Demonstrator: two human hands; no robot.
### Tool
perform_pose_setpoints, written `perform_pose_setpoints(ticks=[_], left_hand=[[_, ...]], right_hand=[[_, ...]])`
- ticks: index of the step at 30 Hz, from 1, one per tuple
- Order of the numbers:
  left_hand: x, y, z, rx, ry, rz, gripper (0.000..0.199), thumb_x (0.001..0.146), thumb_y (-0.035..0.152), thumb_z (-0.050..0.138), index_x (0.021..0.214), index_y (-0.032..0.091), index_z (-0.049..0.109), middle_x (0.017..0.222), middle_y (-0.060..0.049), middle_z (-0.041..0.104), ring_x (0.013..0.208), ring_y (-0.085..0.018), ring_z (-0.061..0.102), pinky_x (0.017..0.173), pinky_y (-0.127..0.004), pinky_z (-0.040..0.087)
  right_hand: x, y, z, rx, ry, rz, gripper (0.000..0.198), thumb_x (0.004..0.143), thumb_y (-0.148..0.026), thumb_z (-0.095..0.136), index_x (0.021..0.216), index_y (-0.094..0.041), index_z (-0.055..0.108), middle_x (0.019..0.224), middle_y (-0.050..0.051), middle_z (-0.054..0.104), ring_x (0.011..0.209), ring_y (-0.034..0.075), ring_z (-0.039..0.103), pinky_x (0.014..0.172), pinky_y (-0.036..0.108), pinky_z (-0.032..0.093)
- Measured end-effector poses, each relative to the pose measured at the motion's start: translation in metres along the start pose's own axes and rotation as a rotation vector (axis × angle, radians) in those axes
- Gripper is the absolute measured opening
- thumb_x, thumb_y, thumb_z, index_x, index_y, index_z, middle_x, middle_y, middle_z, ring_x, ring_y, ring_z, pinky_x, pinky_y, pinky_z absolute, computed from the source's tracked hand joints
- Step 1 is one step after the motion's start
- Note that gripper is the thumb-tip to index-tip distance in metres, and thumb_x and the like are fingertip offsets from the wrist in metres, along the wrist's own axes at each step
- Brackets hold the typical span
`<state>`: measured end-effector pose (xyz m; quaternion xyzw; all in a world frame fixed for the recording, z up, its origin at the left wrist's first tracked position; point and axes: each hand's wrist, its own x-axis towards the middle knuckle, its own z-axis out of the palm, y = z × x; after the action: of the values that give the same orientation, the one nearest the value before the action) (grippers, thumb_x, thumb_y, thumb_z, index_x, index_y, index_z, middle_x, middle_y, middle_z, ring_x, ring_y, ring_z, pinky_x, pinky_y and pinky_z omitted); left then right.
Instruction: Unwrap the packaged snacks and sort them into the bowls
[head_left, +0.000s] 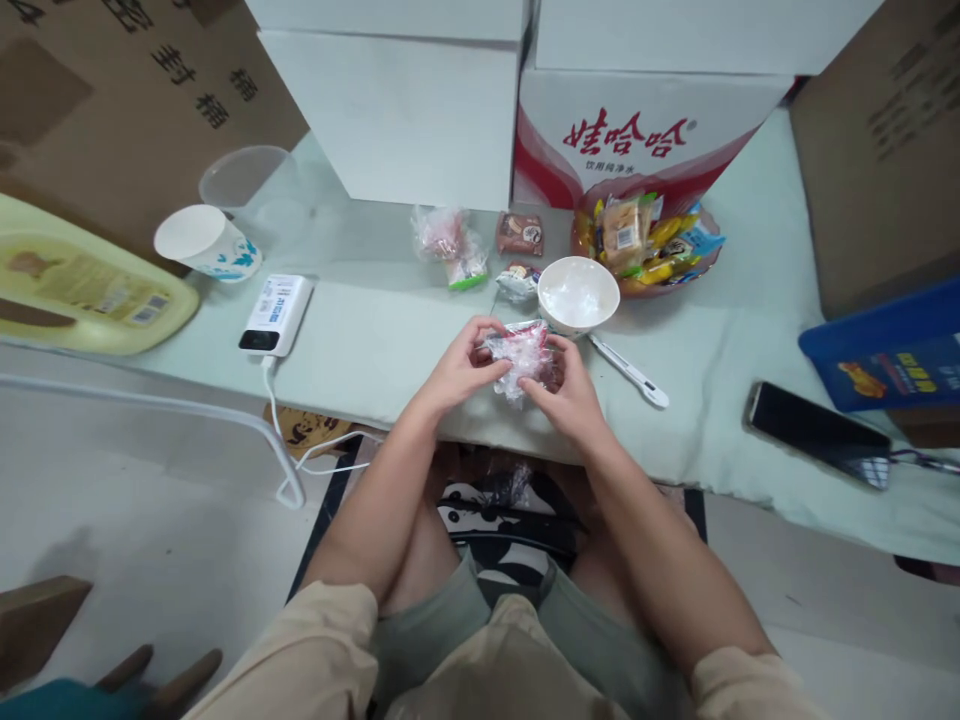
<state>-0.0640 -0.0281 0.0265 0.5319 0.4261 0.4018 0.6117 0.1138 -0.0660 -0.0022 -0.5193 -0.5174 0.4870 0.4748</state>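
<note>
Between my two hands, just above the table's front edge, is a crinkled clear plastic bundle (519,358) with red inside. My left hand (474,362) grips its left side, thumb on top. The right side is pinched by my right hand (564,385). What the wrapping contains I cannot make out. Right behind my hands stands a white paper bowl (578,294). A white utility knife (630,372) lies to the right of it. Beyond are a small wrapped snack (518,281), a brown packaged snack (520,234) and a clear-wrapped bundle (442,236) with a green-edged packet (466,268).
An amber bowl (679,285) full of wrapped snacks stands at the back, before a red-and-white carton (637,130). On the left are a power bank (276,315) with a white cable, a paper cup (210,245) and a yellow jug (97,280). A phone (817,432) lies right.
</note>
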Motion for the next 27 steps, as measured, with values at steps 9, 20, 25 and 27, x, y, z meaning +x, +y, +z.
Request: perform_pose_setpoints(ticks=[9,20,25,27], left_hand=[[0.014,-0.012,-0.003,-0.030,-0.047,0.044,0.076,0.068,0.034,0.084,0.132,0.029,0.043,0.120,-0.007,0.062,0.094,-0.019,0.066,0.081,-0.031,0.054],[0.016,-0.025,-0.026,0.000,0.131,0.115,0.074,0.061,0.021,0.083,0.124,0.028,0.046,0.118,-0.006,0.059,0.098,-0.018,0.064,0.080,-0.028,0.056],[0.016,-0.026,-0.022,0.041,0.115,0.100,0.085,0.062,0.019,0.081,0.134,0.031,0.037,0.124,-0.007,0.057,0.098,-0.019,0.065,0.084,-0.033,0.056],[0.014,-0.027,-0.018,0.059,0.089,0.086,0.092,0.064,0.020,0.080,0.140,0.032,0.030,0.129,-0.009,0.055,0.097,-0.019,0.066,0.084,-0.035,0.056]], right_hand=[[0.005,-0.007,-0.012,-0.075,0.123,-0.041,0.038,0.083,-0.047,0.065,0.112,-0.024,0.056,0.110,0.007,0.068,0.080,0.019,0.067,0.068,0.034,0.057],[-0.014,0.008,-0.106,-1.098,0.357,-0.038,0.023,0.084,-0.032,0.051,0.095,-0.018,0.065,0.114,0.019,0.069,0.108,0.035,0.058,0.092,0.049,0.044],[-0.042,-0.014,-0.078,-0.750,0.194,0.108,0.026,0.083,-0.042,0.055,0.100,-0.023,0.056,0.067,0.000,0.060,0.056,0.018,0.050,0.059,0.030,0.039],[-0.047,-0.019,-0.056,-0.501,0.075,0.126,0.032,0.085,-0.049,0.053,0.102,-0.023,0.055,0.061,-0.005,0.052,0.051,0.015,0.044,0.054,0.027,0.035]])
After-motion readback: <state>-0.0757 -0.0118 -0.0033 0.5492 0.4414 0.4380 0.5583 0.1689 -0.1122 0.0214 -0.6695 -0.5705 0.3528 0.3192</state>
